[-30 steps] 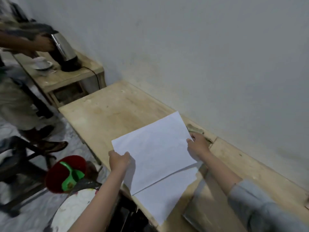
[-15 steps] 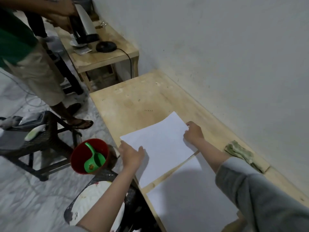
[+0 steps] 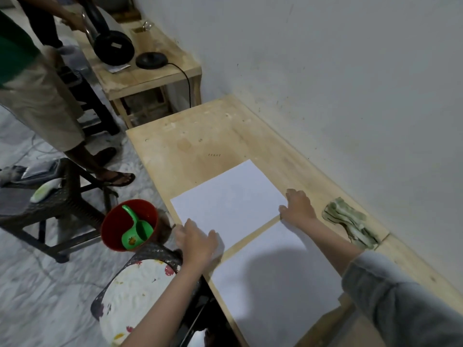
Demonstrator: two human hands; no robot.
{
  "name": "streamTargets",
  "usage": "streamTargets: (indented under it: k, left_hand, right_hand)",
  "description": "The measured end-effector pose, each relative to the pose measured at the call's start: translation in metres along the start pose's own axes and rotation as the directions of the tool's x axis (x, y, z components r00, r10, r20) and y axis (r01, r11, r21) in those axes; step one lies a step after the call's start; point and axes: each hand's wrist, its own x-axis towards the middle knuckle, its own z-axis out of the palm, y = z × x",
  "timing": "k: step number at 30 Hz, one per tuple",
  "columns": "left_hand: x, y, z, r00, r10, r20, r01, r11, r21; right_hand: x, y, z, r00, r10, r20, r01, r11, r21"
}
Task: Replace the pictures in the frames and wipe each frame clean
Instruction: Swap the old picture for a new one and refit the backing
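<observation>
Left hand (image 3: 198,242): fingers flat on sheet (image 3: 229,201), released.
Right hand (image 3: 298,206): fingers curled at sheet's edge; grasp unclear.
Cloth (image 3: 350,221): on surface (image 3: 190,146).

Red bucket (image 3: 129,225), green scoop (image 3: 136,230)

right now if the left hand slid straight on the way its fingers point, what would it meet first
The left hand points across the far white sheet; beyond it only bare table, so the way looks free.

Two white sheets (image 3: 229,196) flat, side by side on wooden table (image 3: 190,146)
</observation>
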Motion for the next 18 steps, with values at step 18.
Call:
streamTargets:
  k: [18]
  left_hand:
    - [-0.103,-0.050,0.043,0.994,0.108,0.034,-0.109,0.828,0.550]
  right_hand:
    - [-0.131,0.095,0.001,0.999,0.025,0.043,-0.014,0.972,-0.233]
